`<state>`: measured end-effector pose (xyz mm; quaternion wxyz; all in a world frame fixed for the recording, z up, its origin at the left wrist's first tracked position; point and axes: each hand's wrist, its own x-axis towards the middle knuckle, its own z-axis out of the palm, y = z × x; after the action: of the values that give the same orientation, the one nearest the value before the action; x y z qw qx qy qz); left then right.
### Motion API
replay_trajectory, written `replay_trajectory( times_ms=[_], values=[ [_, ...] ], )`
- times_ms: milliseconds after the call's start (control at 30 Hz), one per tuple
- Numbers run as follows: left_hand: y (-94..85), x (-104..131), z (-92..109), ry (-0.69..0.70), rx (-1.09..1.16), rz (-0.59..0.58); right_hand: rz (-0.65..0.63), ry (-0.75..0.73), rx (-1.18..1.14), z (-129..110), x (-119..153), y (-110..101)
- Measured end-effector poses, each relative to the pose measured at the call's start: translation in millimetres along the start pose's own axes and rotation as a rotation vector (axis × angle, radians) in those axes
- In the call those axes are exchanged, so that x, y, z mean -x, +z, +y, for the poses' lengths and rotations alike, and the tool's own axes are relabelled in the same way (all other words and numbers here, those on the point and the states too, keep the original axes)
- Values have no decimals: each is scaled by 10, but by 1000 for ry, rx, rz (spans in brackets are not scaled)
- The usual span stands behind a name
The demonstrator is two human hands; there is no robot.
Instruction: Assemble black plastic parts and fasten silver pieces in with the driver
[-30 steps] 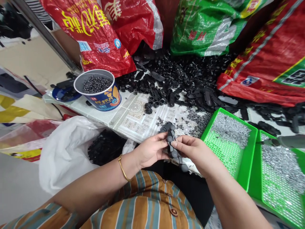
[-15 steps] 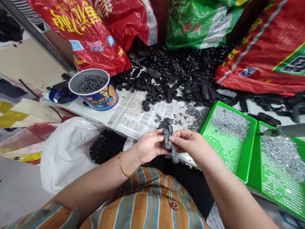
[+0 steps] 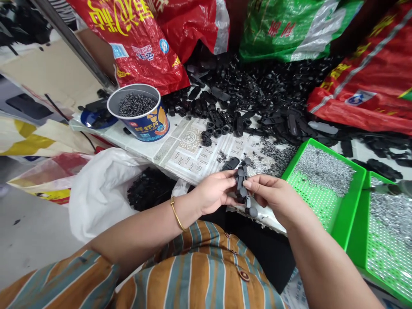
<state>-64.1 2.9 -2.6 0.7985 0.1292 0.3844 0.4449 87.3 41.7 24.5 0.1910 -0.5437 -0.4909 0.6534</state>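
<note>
Close to the table's front edge, both hands hold a dark grey plastic part (image 3: 242,182) with rounded ends and jointed pieces. My left hand (image 3: 215,194) is closed round its left side, fingers partly hidden behind it. My right hand (image 3: 273,193) pinches it from the right with thumb and fingers. Just behind my left fingers is a flat dark oval piece (image 3: 231,164); whether it touches the held part I cannot tell. Tiny black bits (image 3: 277,152) are strewn on the patterned tabletop (image 3: 183,161) beyond the hands.
Loose black plastic parts (image 3: 222,94) are heaped at the back, below red bags (image 3: 144,51) and a green bag (image 3: 273,34). A blue tub (image 3: 148,126) of small black pieces stands left. Green trays (image 3: 352,214) of small silvery pieces lie right. A white sack (image 3: 93,193) hangs at lower left.
The whole view has shifted, so the table and tub sit further right in it. My hands still hold the dark part, which is turned slightly; the flat oval piece behind it shows more clearly.
</note>
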Motion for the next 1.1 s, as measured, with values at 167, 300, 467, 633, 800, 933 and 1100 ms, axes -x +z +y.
replay_trajectory(
  times_ms=[167, 300, 467, 633, 800, 933, 1100],
  values=[
    [13, -2, 0, 22, 45, -14, 52, 1, 32, 3, -3, 3],
    [-21, 4, -5, 27, 81, -54, 60, -11, 62, -16, -4, 29],
    [-67, 24, 20, 2, 117, -58, 87, -16, 128, -53, -12, 84],
    [-80, 26, 28, -9, 130, -29, 131, -37, 259, -83, 16, 130],
    [-62, 27, 0, 4, 154, 0, 178, -65, 333, -59, 26, 133],
    [-45, 41, 15, -60, 212, -24, 173, -68, 332, -30, 18, 121],
    [-13, 70, 16, -35, 205, -87, 186, -79, 391, -8, 23, 125]
  ],
)
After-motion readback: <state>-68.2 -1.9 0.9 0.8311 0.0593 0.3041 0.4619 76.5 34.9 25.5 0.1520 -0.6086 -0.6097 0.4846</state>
